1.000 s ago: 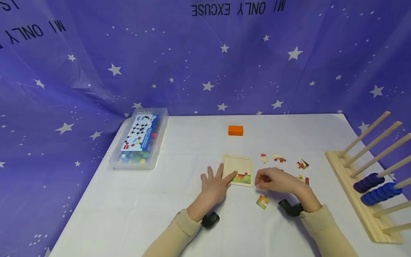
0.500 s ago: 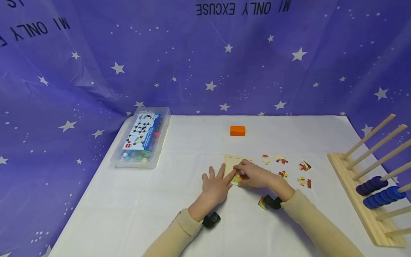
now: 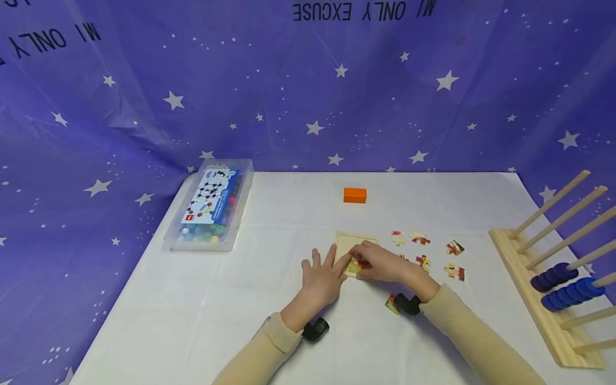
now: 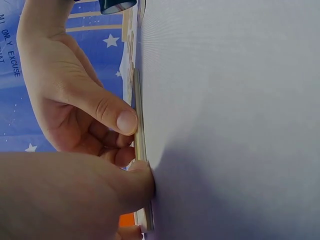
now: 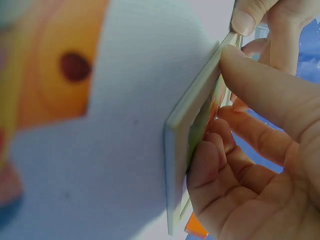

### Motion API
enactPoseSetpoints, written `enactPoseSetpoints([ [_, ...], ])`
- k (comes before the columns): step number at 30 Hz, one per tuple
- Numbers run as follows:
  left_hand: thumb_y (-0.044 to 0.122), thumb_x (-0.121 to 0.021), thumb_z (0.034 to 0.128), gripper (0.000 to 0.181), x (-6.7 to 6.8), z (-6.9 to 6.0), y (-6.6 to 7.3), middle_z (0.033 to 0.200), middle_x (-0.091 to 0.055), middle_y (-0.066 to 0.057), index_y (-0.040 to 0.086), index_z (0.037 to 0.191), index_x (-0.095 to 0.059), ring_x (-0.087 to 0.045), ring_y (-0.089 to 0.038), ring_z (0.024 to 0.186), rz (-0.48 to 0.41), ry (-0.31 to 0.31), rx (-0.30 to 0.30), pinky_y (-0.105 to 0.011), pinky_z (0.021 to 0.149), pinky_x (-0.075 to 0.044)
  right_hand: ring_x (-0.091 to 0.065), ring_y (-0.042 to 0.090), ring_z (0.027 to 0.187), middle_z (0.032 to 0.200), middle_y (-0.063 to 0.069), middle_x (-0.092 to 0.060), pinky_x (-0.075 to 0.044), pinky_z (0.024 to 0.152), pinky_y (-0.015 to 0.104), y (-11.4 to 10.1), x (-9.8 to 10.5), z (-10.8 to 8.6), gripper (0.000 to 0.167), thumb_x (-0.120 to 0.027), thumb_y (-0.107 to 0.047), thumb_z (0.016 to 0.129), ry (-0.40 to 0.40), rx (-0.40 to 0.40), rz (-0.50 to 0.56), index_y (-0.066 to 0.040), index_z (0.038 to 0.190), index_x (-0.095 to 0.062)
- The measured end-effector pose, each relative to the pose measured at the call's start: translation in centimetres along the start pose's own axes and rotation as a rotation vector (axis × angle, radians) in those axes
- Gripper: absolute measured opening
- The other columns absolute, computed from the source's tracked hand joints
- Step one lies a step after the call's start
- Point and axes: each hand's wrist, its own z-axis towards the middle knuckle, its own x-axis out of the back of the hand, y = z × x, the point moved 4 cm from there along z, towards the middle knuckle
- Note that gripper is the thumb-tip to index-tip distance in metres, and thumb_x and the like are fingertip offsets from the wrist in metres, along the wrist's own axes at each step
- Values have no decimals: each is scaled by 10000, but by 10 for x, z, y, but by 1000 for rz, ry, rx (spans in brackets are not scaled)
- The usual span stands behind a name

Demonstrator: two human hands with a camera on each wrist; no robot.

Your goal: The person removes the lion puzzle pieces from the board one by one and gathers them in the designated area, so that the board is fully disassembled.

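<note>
A shallow wooden puzzle tray (image 3: 343, 239) lies flat on the white table. Several picture pieces (image 3: 353, 267) fill part of its near end, half hidden by the hands. My left hand (image 3: 321, 279) rests at the tray's left side with fingers spread and the thumb against the edge. Over the near right part of the tray, my right hand (image 3: 383, 264) has curled fingers on a red and green puzzle piece (image 5: 216, 102). Its thumb touches the tray's near rim (image 5: 192, 97). How much of that piece lies under the fingertips is hidden.
Loose puzzle pieces (image 3: 420, 238) lie right of the tray; one more piece (image 3: 391, 305) shows beside the right wrist. An orange block (image 3: 354, 195) is behind the tray. A clear box of beads (image 3: 236, 224) stands left, a wooden bead rack (image 3: 544, 305) right.
My right hand has moved left from beside the tray onto its near right part, where it has stayed since half a second ago. My left hand has stayed in place.
</note>
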Motion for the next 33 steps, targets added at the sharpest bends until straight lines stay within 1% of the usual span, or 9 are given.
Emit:
enactPoseSetpoints([
  [3,472,-320,952,521,-1,0,-1,1496,-164,5,356,1440,-181,-261,-381,1281,1,3,-2,-529,878,-320,-445,140,751,872,16,-489,-408,672,293,1,-1,1,325,-724,-121,773,6,17,3,-28,1039,-563],
  [6,474,-324,950,526,-1,0,-1,1495,-169,9,308,1437,-217,-259,-378,1282,5,11,-2,-525,879,-316,-464,139,759,874,13,-504,-423,687,294,3,-1,0,279,-730,-113,766,13,19,5,-37,981,-569],
  [12,474,-312,952,517,2,1,-1,1498,-160,13,313,1436,-230,-254,-376,1285,16,6,-1,-522,881,-315,-446,134,743,840,9,-487,-412,675,291,5,0,0,306,-738,-124,760,22,0,14,-34,987,-554],
  [15,474,-306,954,506,1,1,-1,1498,-161,10,326,1432,-233,-254,-377,1284,19,2,-3,-521,873,-319,-438,133,733,822,4,-478,-404,662,282,3,0,1,317,-745,-120,751,24,-3,21,-41,979,-538],
  [18,475,-300,955,502,-2,1,-1,1498,-161,7,331,1431,-232,-254,-382,1282,21,0,-3,-524,868,-318,-437,132,711,798,2,-478,-399,637,273,1,-1,1,323,-750,-94,741,25,-2,49,-47,965,-521],
  [24,471,-316,953,498,-1,-1,-1,1494,-173,3,331,1426,-244,-260,-384,1279,10,8,-8,-529,871,-318,-448,127,689,779,-8,-493,-404,624,272,3,-3,0,320,-752,-61,730,53,-15,99,-59,951,-522],
  [29,466,-325,953,494,-3,-3,-2,1492,-182,-1,327,1422,-257,-258,-390,1279,-6,12,-9,-537,872,-315,-453,128,685,775,-20,-498,-400,619,267,5,-7,0,315,-756,-90,733,58,-15,97,-71,951,-529],
  [33,463,-322,954,490,-1,-2,-2,1491,-185,3,329,1421,-261,-258,-390,1278,-14,26,-6,-536,875,-311,-450,125,681,763,-19,-500,-400,617,267,6,-3,1,314,-763,-78,719,73,-15,99,-73,935,-535],
])
